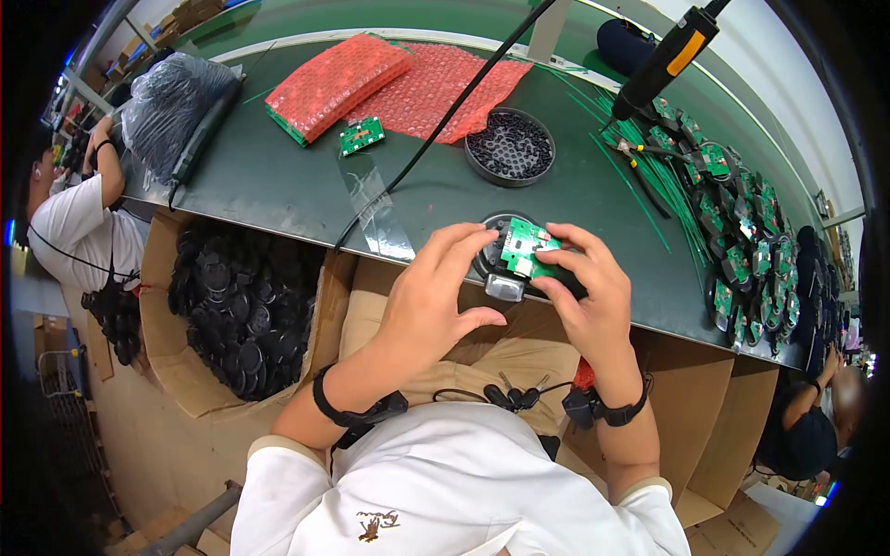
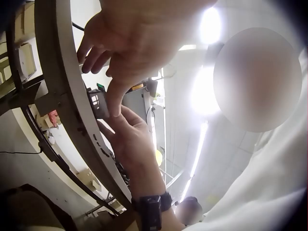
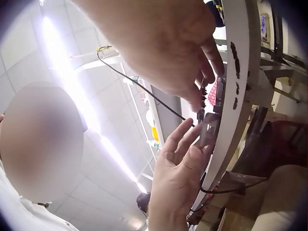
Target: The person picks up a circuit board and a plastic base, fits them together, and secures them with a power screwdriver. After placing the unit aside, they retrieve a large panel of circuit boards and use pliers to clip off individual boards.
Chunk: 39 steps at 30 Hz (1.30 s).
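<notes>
In the head view a green circuit board (image 1: 521, 248) is pinched by the right hand (image 1: 593, 283), tilted over a round black casing (image 1: 494, 243) at the table's front edge. A clear grey block (image 1: 505, 287) sits at the casing's near side. The left hand (image 1: 431, 292) has its fingertips at the casing's left rim, its thumb extended and apart from the block. In the left wrist view the left hand (image 2: 139, 41) is large above the block (image 2: 98, 103); the right wrist view has the right hand (image 3: 168, 53) above the board's dark edge (image 3: 203, 98).
Behind lie a round tray (image 1: 510, 172) of small black parts, another board (image 1: 362, 136) and red bubble wrap (image 1: 338, 83). A black-and-yellow screwdriver (image 1: 669, 60) hangs at upper right, near piled boards (image 1: 742, 236). A carton (image 1: 167, 343) of black discs stands lower left.
</notes>
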Each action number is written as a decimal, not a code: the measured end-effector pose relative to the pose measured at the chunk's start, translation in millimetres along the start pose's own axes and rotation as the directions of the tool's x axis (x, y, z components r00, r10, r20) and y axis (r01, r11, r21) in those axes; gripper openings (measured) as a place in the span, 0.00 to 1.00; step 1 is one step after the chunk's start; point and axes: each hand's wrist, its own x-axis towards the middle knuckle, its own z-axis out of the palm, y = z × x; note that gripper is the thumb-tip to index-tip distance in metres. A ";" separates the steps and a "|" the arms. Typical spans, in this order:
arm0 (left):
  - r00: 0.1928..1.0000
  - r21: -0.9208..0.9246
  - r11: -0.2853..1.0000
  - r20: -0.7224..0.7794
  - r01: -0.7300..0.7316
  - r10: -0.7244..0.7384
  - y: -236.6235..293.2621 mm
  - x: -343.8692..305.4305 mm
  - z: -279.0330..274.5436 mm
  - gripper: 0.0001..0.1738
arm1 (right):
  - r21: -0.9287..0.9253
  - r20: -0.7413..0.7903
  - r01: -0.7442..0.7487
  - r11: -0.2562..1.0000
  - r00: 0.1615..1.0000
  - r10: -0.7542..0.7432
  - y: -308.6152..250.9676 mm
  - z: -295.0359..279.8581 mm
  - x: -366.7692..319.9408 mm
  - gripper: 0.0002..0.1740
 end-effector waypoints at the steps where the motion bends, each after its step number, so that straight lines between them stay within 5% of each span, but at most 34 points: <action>1: 0.999 -0.011 1.000 0.029 0.019 -0.019 -3.5 -1.8 3.5 0.45 | 0.014 0.014 0.010 1.000 1.000 -0.011 3.1 3.0 1.9 0.20; 11: 0.999 0.106 0.994 0.013 -0.037 0.036 -14.7 -3.5 15.6 0.36 | -0.052 0.115 0.117 0.992 0.987 -0.110 8.4 10.4 2.0 0.18; 23: 0.988 0.183 0.977 -0.090 -0.106 0.124 -9.4 16.6 17.3 0.24 | 0.118 0.192 0.022 0.993 0.980 -0.044 5.1 -11.5 10.3 0.19; 31: 0.987 0.043 0.995 -0.128 -0.089 0.094 -17.7 21.3 27.7 0.21 | 0.214 0.094 -0.072 0.974 0.994 0.053 15.9 3.0 4.1 0.18; 39: 0.972 0.104 0.988 -0.195 -0.112 0.130 -6.3 28.8 32.3 0.22 | 0.336 0.007 -0.071 0.939 0.997 0.072 19.0 6.8 1.9 0.17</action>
